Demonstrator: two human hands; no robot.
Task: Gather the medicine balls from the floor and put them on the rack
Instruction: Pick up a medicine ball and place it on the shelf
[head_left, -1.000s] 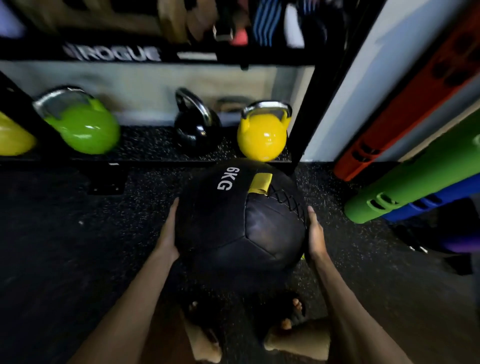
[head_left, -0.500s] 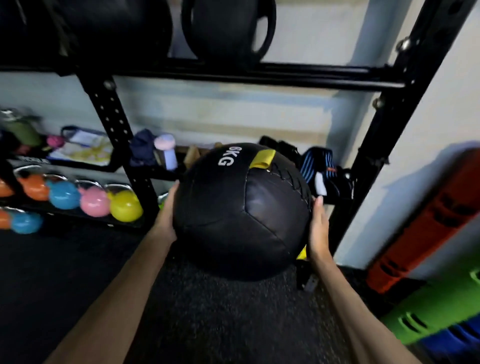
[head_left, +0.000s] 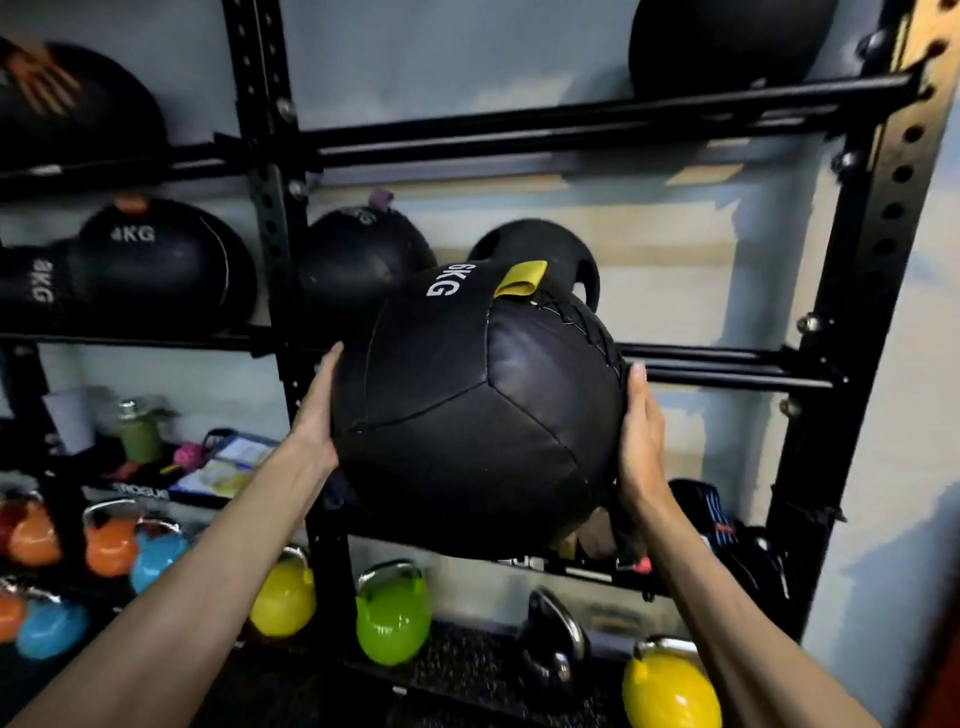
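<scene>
Held ball: a black medicine ball (head_left: 478, 410) marked 6KG, with a yellow tab on top, in the centre of the frame and off the floor, in front of the middle rails of the rack (head_left: 852, 291). Whether it touches the rails cannot be told.
Left hand (head_left: 317, 410): flat against the ball's left side, fingers straight and pointing up. It presses rather than curls.
Right hand (head_left: 641, 436): flat against the ball's right side, fingers straight and together, with the tips near the laced seam.
Ball and fingers: the ball sits between the two palms, and its bulge rises above both sets of fingertips.
Balls on the top rails: two, one at upper left (head_left: 67, 109) and one at upper right (head_left: 722, 41), both cut by the frame edge.
Balls on the middle rails: four. From left to right they are an 8KG ball (head_left: 31, 286), a 4KG ball (head_left: 166, 260), a ball with a purple tab (head_left: 363, 254) and a handled ball (head_left: 530, 244), which is partly hidden behind the held one.
Medicine balls in all: seven, six racked and one held.
Kettlebells (lower part of the frame): nine can be made out.
Orange: three, at (head_left: 31, 535), (head_left: 109, 545) and (head_left: 8, 613).
Blue: two, at (head_left: 156, 561) and (head_left: 49, 629).
Yellow: two, at (head_left: 283, 597) and (head_left: 670, 686).
Green: one (head_left: 392, 623).
Black: one (head_left: 553, 654).
</scene>
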